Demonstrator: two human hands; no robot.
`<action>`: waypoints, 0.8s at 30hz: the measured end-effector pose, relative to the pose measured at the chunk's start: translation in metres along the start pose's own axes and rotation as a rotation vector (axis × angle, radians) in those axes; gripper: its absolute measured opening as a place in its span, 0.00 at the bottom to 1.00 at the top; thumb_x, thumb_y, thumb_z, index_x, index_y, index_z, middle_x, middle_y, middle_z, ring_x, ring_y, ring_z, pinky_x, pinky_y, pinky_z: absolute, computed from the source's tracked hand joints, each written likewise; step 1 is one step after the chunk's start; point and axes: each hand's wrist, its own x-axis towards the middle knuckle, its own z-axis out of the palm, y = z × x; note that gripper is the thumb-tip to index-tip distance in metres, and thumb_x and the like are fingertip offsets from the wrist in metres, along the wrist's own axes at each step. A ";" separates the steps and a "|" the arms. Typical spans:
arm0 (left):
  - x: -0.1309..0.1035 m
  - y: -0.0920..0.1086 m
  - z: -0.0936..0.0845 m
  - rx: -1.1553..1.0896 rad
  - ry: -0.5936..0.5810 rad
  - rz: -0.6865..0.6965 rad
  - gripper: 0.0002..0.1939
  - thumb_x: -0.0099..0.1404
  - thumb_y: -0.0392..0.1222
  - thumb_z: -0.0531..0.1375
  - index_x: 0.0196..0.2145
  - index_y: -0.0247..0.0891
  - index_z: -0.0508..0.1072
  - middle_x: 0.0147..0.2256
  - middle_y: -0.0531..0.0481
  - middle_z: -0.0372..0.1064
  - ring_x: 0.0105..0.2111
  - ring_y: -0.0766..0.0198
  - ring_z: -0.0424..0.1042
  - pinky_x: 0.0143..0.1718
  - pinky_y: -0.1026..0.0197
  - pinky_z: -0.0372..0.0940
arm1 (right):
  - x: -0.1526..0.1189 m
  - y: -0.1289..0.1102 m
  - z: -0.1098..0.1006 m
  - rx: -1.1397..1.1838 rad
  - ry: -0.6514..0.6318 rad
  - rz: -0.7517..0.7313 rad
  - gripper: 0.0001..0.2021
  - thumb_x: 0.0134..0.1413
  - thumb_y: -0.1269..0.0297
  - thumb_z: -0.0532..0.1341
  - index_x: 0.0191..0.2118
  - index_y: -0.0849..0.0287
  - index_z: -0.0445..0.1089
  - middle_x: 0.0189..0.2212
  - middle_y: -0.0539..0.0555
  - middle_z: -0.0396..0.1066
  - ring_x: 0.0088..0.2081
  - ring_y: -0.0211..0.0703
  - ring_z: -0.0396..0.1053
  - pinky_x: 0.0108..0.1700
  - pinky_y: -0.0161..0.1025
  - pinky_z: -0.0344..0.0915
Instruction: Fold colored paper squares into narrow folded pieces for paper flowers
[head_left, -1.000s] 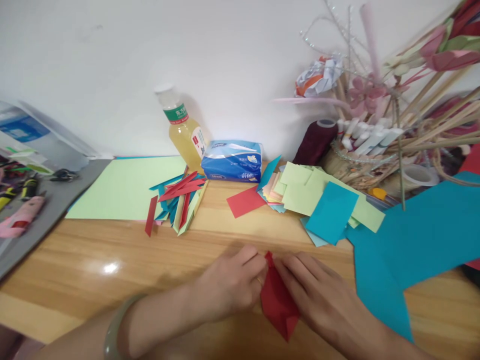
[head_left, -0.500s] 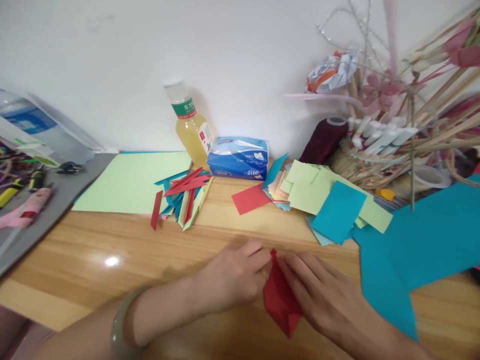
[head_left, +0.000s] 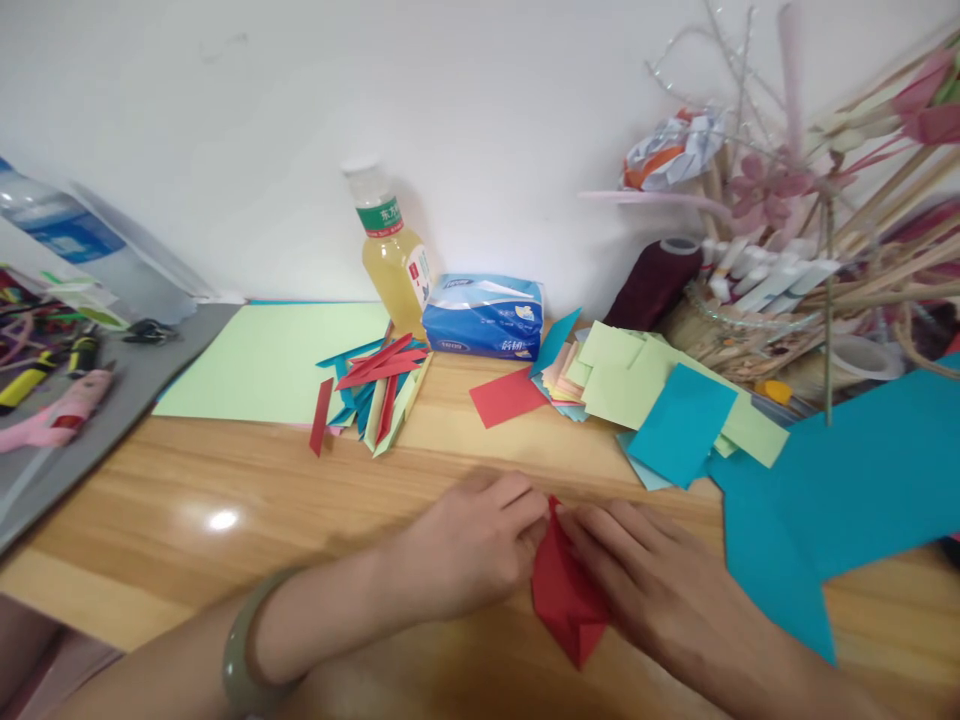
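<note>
A piece of folded red paper lies on the wooden table in front of me, narrow at its far tip and creased into a small point at the near end. With bent fingers, my left hand pinches the paper's left edge near that tip; a pale green bangle circles the wrist. From the other side my right hand holds the right edge, its fingers pressed together and hiding part of the paper. The thumb of my right hand cannot be seen clearly.
Behind my hands are cut strips, a blue tissue pack, a yellow drink bottle and stacked green paper pieces. Large blue sheets lie to the right. A pink glue gun rests on a grey mat at the left.
The view has shifted slightly. Both hands keep their hold on the red paper, and the fingers have moved only a little around its far tip.
</note>
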 end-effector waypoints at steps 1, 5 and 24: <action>0.000 0.001 0.000 0.002 0.009 -0.017 0.08 0.66 0.34 0.52 0.31 0.34 0.69 0.32 0.49 0.64 0.34 0.61 0.63 0.32 0.59 0.63 | -0.001 0.001 0.000 0.020 -0.006 0.005 0.19 0.62 0.74 0.41 0.37 0.62 0.70 0.33 0.57 0.70 0.34 0.44 0.66 0.33 0.40 0.66; -0.002 0.004 0.003 0.025 0.060 -0.064 0.08 0.67 0.34 0.52 0.33 0.34 0.69 0.30 0.50 0.65 0.33 0.63 0.64 0.33 0.61 0.62 | -0.001 0.004 -0.005 0.159 -0.038 0.096 0.15 0.62 0.69 0.46 0.41 0.63 0.70 0.34 0.57 0.69 0.36 0.46 0.65 0.35 0.43 0.65; -0.001 0.010 -0.006 0.079 -0.086 -0.027 0.04 0.67 0.33 0.53 0.38 0.35 0.67 0.30 0.51 0.62 0.33 0.62 0.62 0.31 0.60 0.60 | -0.004 0.008 -0.011 0.371 -0.116 0.285 0.18 0.63 0.57 0.48 0.53 0.54 0.65 0.34 0.55 0.66 0.35 0.43 0.63 0.34 0.40 0.61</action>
